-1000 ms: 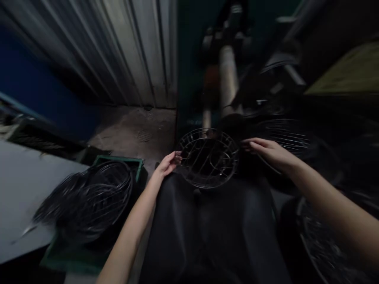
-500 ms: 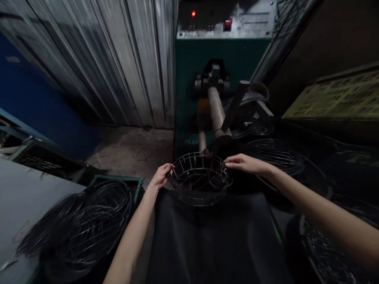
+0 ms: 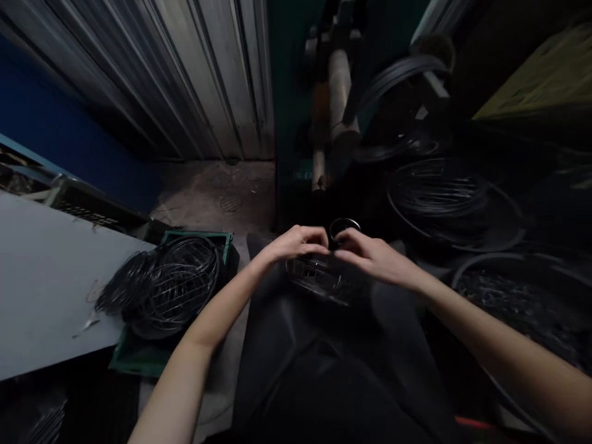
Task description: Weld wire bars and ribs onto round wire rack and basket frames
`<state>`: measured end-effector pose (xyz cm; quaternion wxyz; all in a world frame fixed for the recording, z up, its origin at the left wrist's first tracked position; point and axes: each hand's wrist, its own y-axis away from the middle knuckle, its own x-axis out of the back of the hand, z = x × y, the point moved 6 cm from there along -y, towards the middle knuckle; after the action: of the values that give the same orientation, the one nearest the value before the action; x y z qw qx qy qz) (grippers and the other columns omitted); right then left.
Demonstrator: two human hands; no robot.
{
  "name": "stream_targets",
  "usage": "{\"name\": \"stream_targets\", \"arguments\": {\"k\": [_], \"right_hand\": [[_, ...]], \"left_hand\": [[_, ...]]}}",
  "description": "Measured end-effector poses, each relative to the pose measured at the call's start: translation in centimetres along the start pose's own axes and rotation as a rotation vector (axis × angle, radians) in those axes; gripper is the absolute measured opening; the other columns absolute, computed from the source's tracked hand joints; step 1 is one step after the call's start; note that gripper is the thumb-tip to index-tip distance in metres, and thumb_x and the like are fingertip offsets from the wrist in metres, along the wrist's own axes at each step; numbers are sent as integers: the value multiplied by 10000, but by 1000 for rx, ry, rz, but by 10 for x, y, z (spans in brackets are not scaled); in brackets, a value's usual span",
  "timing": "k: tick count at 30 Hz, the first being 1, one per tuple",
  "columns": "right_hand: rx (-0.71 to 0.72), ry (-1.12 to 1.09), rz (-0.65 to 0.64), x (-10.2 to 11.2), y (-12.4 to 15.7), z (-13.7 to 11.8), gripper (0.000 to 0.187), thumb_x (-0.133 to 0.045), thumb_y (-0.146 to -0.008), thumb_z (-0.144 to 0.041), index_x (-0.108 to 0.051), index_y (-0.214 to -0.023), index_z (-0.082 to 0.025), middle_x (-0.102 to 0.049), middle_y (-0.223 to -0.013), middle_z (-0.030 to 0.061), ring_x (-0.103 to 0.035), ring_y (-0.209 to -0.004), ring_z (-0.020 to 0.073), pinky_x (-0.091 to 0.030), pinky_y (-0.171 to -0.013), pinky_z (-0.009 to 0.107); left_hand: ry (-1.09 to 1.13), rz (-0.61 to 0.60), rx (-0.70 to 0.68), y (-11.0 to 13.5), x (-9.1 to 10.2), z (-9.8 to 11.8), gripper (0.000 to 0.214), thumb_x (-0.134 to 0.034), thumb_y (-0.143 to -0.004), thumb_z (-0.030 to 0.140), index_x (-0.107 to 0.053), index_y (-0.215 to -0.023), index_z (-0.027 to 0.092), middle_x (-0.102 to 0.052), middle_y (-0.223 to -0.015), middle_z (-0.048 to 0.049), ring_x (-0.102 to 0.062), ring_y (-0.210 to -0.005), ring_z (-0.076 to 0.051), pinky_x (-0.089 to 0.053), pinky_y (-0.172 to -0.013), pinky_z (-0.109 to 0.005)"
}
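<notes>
A round wire basket (image 3: 324,279) lies on my lap, over dark cloth. My left hand (image 3: 296,242) rests on its top near edge, fingers curled. My right hand (image 3: 370,256) sits beside it, fingers pinched toward the left hand. A small dark metal ring (image 3: 344,226) shows just above the fingertips of both hands; I cannot tell which hand holds it. The basket is largely hidden under the hands.
A green crate (image 3: 203,239) heaped with wire baskets (image 3: 166,283) stands at my left beside a grey tabletop (image 3: 41,277). A green machine with a metal roller (image 3: 340,92) is ahead. Coils of black wire rings (image 3: 435,194) lie at the right. Corrugated metal wall behind.
Both hands left the basket's rim and came together over its top. The basket dropped lower onto my lap. The view tilted downward.
</notes>
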<state>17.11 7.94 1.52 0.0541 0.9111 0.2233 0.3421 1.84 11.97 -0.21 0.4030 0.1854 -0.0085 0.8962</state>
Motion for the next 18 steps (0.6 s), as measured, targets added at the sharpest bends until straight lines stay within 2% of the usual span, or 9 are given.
{"name": "stream_targets", "arguments": {"k": [1, 3, 5, 7, 8, 10, 13, 15, 18], "right_hand": [[3, -25, -10, -13, -1, -8, 426, -563, -776, -510, -563, -1101, -234, -661, -863, 45, -600, -785, 214, -452, -742, 343], [-13, -63, 7, -30, -1, -12, 447, -581, -759, -507, -560, -1106, -226, -635, -776, 29, -572, -712, 195, -439, -683, 324], [-44, -91, 47, -34, 1, -4, 407, -559, -772, -524, -604, -1044, -224, -631, -770, 34, -563, -714, 194, -432, -671, 319], [-73, -146, 60, -28, 7, 7, 394, -542, -779, -556, -646, -946, -216, -642, -793, 44, -569, -739, 200, -433, -668, 316], [-92, -181, 76, -22, 10, 14, 406, -536, -776, -577, -655, -901, -209, -641, -790, 47, -570, -736, 199, -432, -657, 313], [-138, -251, 153, -3, 18, 26, 439, -535, -766, -615, -657, -853, -202, -627, -748, 44, -560, -697, 185, -426, -629, 303], [-193, -349, 350, 30, 35, 46, 444, -571, -747, -623, -655, -840, -197, -615, -723, 35, -535, -650, 151, -423, -615, 287], [-199, -399, 471, 48, 49, 60, 428, -616, -727, -599, -658, -863, -195, -624, -747, 37, -518, -636, 138, -421, -610, 282], [-205, -465, 598, 63, 74, 82, 437, -651, -686, -592, -644, -886, -203, -634, -778, 50, -522, -658, 152, -422, -614, 292]], "left_hand": [[4, 67, -3, 5, -2, 6, 239, -656, -748, 367, -626, -894, 179, -619, -692, 29, -549, -656, -107, -404, -650, -212], [56, 313, -16, 27, 2, 14, 258, -635, -773, 364, -581, -961, 196, -635, -737, 23, -572, -678, -111, -425, -681, -223], [93, 649, -17, 66, 6, 17, 198, -566, -834, 366, -570, -932, 194, -648, -805, 1, -591, -742, -113, -437, -746, -235], [88, 907, 44, 108, -5, 12, 208, -519, -871, 376, -573, -813, 184, -629, -774, -1, -582, -739, -109, -439, -761, -234], [104, 932, 100, 123, -18, 6, 235, -521, -871, 381, -573, -762, 180, -615, -733, 2, -576, -712, -109, -443, -741, -232], [227, 838, 202, 135, -55, -12, 249, -537, -860, 391, -597, -750, 176, -623, -710, -3, -590, -686, -121, -463, -697, -238], [356, 747, 271, 127, -103, -33, 225, -564, -842, 390, -644, -872, 182, -677, -820, -32, -635, -763, -154, -492, -752, -274], [334, 739, 233, 107, -118, -33, 233, -576, -836, 373, -643, -978, 201, -687, -939, -49, -642, -855, -170, -493, -809, -293], [241, 716, 103, 70, -123, -18, 305, -597, -824, 325, -597, -1114, 231, -644, -1109, -64, -616, -980, -178, -484, -850, -301]]}}
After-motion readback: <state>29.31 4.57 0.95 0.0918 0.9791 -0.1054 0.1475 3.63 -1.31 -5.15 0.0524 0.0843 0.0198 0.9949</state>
